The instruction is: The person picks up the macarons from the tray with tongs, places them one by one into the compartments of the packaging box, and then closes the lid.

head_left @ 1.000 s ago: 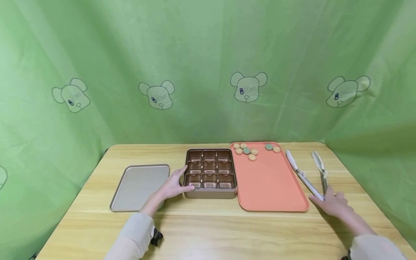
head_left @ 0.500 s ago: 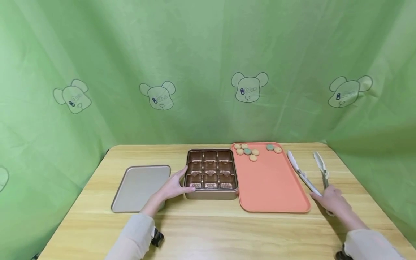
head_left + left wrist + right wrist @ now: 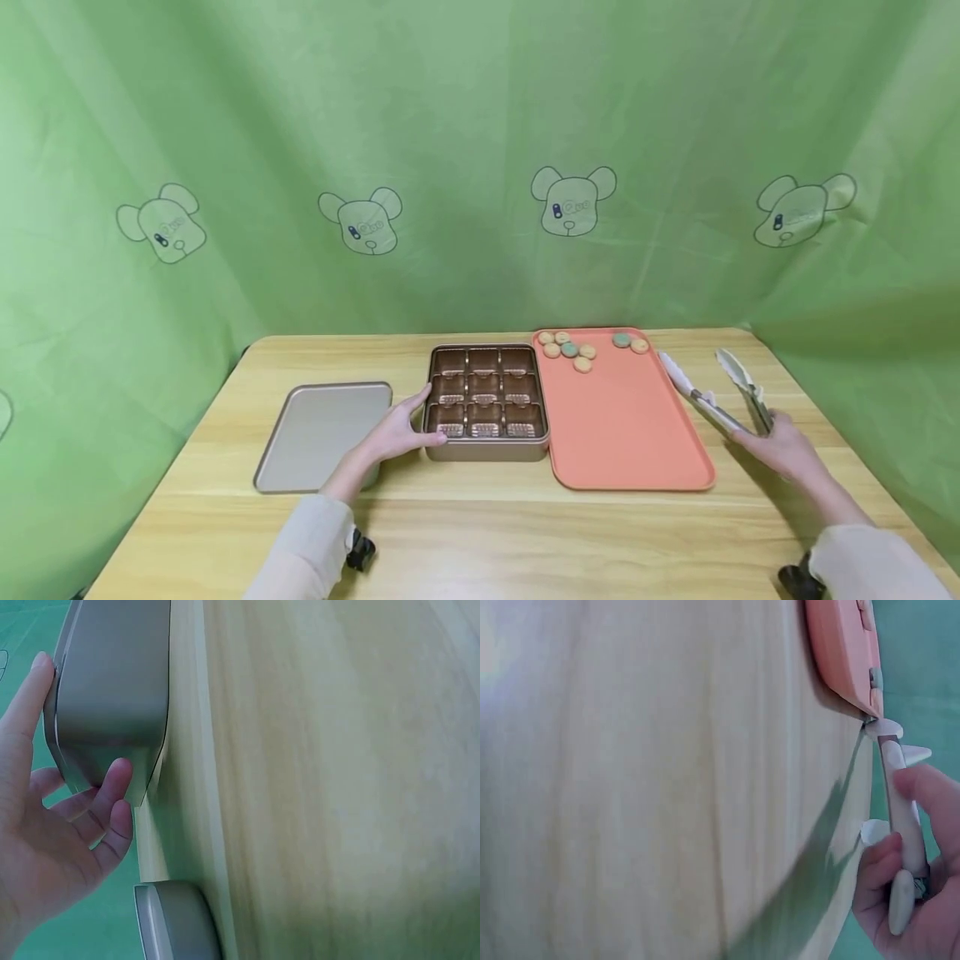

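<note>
My left hand (image 3: 401, 429) is at the near left corner of a bronze-coloured tin box (image 3: 487, 450). Its thumb lies on the front rim, and the other fingers bend against the left side in the left wrist view. A brown plastic insert (image 3: 484, 383) with several bare compartments fills the box. On the right, my right hand (image 3: 783, 447) grips metal tongs (image 3: 716, 410) by the handles. Their pale tips are spread apart and point away from me, just past the tray's right edge. In the right wrist view the thumb presses along one tong arm (image 3: 904, 817).
A coral tray (image 3: 622, 433) stands against the box's right side. Tan and green cookies (image 3: 570, 350) lie at its far left, with another pair (image 3: 630, 342) at the far right. A grey metal lid (image 3: 326, 437) lies left of the box. Green curtain (image 3: 465, 167) hangs behind the table.
My right hand has shifted slightly forward and right along the tongs, and the tongs have tilted a little, their tips moving left. The left hand stays at the box corner.
</note>
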Motion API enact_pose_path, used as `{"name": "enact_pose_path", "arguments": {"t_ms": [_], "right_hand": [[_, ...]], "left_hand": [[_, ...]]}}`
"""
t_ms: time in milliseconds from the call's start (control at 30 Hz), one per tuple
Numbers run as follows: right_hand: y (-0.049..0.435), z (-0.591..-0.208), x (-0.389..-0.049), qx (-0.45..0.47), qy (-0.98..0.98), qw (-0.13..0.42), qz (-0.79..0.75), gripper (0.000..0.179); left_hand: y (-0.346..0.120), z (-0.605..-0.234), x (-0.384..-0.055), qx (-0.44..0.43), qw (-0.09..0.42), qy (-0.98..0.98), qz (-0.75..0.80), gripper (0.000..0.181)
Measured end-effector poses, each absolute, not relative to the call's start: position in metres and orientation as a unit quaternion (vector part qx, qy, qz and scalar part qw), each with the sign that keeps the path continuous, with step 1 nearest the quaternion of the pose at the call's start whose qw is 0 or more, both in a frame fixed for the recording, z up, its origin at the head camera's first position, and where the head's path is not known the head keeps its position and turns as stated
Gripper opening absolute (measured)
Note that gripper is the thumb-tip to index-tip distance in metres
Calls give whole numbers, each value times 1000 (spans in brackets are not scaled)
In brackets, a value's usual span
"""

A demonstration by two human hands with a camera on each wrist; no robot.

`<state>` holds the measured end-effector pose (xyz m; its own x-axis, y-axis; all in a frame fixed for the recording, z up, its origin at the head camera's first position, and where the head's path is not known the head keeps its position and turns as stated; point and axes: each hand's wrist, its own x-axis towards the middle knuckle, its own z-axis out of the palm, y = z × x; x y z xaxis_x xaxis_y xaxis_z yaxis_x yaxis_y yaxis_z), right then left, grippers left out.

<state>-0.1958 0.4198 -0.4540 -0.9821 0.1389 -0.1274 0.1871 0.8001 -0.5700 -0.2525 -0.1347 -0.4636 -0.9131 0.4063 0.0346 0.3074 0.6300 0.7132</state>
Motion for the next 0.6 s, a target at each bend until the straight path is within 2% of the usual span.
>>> {"name": "enact_pose_path", "arguments": {"t_ms": [100,167,400,600], "right_hand": [[419,-457,-195,88,948,31,-304,97],[418,-460,-194,93,948,16,-303,98],[415,-469,-193,87,951,-85,-283,80],[408,-464,-194,75,951,-117,-277,75]], "left_hand": [[-135,-465,-253,196,66,900,383,99],[-135,-466,-253,196,68,900,385,98],[-135,-466,-253,195,68,896,393,98],[-135,-467,-254,196,65,895,395,96]]}}
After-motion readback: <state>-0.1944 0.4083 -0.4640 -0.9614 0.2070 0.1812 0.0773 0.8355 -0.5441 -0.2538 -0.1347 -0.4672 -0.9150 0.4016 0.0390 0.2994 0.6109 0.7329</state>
